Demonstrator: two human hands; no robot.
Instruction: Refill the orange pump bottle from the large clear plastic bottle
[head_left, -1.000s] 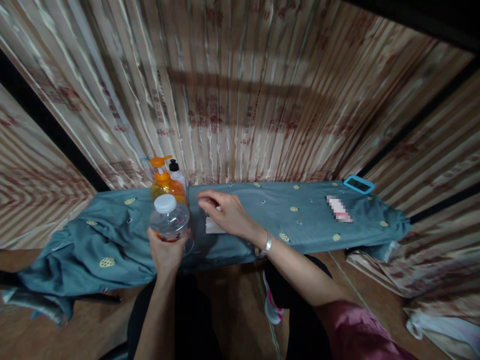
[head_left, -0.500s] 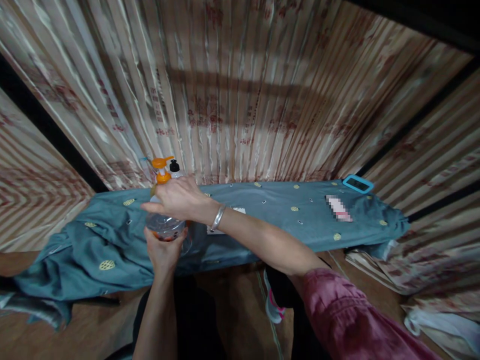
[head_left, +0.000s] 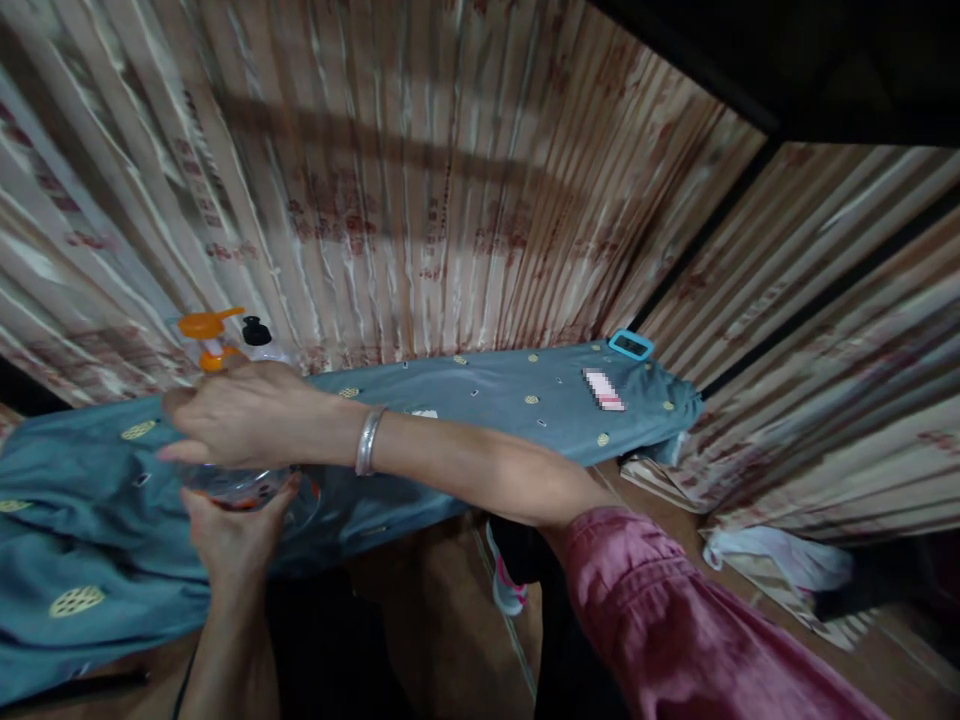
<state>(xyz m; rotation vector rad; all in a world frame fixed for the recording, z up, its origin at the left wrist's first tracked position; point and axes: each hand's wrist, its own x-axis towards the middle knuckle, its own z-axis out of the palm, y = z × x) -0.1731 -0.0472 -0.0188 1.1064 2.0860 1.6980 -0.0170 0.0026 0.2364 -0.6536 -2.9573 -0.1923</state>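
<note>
My left hand is wrapped around the lower part of a clear see-through jug with orange and dark marks near its base. A clear loop like a handle shows at the jug's right side. Over the jug's top my right hand is closed, its fingers bent down and its thumb side pointing left; what lies under the palm is hidden. A silver bracelet sits on the right wrist. Just behind the right hand stand an orange pump dispenser and a bottle with a black cap, their lower parts covered.
A teal cloth with yellow pineapples covers the long narrow table. Toward its right end lie a blue-framed device and a blurred pink-white packet. A white paper peeks out behind my right forearm. Pleated curtains hang close behind.
The view has turned to the right, so the table and everything on it appear farther left. Both hands remain on the jug, and the right hand now covers more of its top.
</note>
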